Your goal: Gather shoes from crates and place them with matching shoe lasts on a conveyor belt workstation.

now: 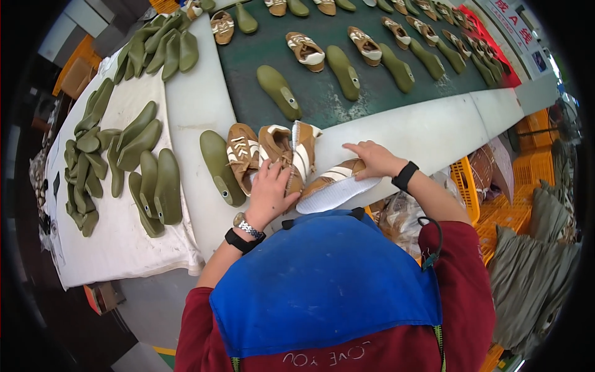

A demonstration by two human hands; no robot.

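My left hand (271,193) lies with fingers spread over a brown sneaker upper (276,141) with white trim, its thumb pointing toward the shoe at its right. My right hand (377,160) grips one end of a brown shoe upper (338,177) tipped on its side, showing its white underside; the index finger points left. Beside my left hand stand a laced brown upper (242,149) and a green shoe last (221,167). Another upper (304,149) rests on edge behind my fingers, its white bottom edge partly showing.
Ahead, a dark green conveyor belt (248,96) carries rows of lasts and brown shoes (305,51). More green lasts (167,186) lie on a white cloth (180,248) at left. Yellow crates (465,189) and bagged items stand at right, below the white table edge (427,127).
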